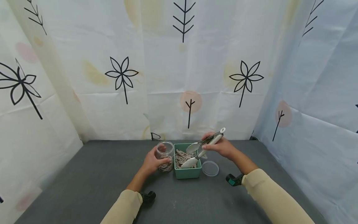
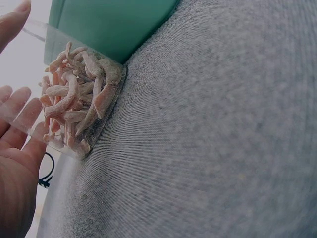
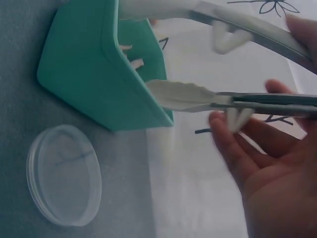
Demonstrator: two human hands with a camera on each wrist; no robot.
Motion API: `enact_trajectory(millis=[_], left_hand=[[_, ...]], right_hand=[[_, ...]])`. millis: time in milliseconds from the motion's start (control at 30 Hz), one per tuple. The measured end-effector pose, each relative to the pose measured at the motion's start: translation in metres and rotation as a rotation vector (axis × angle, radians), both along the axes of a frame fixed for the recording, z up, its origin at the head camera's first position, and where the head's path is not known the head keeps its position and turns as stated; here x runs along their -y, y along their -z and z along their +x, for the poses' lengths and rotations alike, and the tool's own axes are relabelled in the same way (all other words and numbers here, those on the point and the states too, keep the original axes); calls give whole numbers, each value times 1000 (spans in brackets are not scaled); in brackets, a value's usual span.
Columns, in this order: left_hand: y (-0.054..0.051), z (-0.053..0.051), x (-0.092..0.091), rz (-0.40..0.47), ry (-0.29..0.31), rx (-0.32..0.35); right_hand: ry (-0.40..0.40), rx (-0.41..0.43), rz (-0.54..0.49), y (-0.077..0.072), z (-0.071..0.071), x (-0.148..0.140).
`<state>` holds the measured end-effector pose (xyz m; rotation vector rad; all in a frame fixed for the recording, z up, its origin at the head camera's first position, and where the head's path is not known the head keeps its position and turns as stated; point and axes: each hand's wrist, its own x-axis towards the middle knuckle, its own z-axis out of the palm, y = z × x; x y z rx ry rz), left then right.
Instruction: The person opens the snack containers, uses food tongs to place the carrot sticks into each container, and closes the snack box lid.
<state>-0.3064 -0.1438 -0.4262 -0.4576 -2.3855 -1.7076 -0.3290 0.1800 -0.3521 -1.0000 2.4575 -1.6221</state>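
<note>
Cloth (image 1: 162, 62) printed with line-drawn plants walls in the far, left and right sides, and from where I stand the dark bench (image 1: 112, 177) runs up to it. Two pale sleeves (image 1: 121, 207) reach in from the near edge.

At the far part of the bench sits an open green box (image 1: 188, 174). Just left of it an uncovered clear jar (image 1: 165, 143) stands upright; the left hand (image 1: 152, 161) has its grip curved round it, thumb on the near side. The right hand (image 1: 222, 147) comes over from the right, its grip round white-and-grey tongs (image 1: 213, 140); their arms are spread wide, both tips down in the box's mouth, and I see nothing pinched between them.

Near the box's right side a clear round lid (image 1: 210, 168) lies flat, apart from the jar and out of the way between the two containers. The box's raised wall is the only barrier I notice there.

Smallest are the pale, twisted strips (image 1: 181, 158), in both containers. I'd judge the work partway: the jar has a share at its bottom, plenty remain in the box, and the jar is not yet covered.
</note>
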Motion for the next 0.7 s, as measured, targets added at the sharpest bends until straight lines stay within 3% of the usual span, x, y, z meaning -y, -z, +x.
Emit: enact_trajectory(millis=[200,333,567,700], left_hand=[[19,-14,2,23,-14,-5],[30,-23,5,41,-14,0],[29,-24,4,65,-1,-1],[18,-14,1,46,-6,-6]], right_hand=[[-51,-90,142,-3,-1,4],[-24,-141,186,-3,0,7],[59,-205,216,1,7,7],[98,-206,207,5,9,9]])
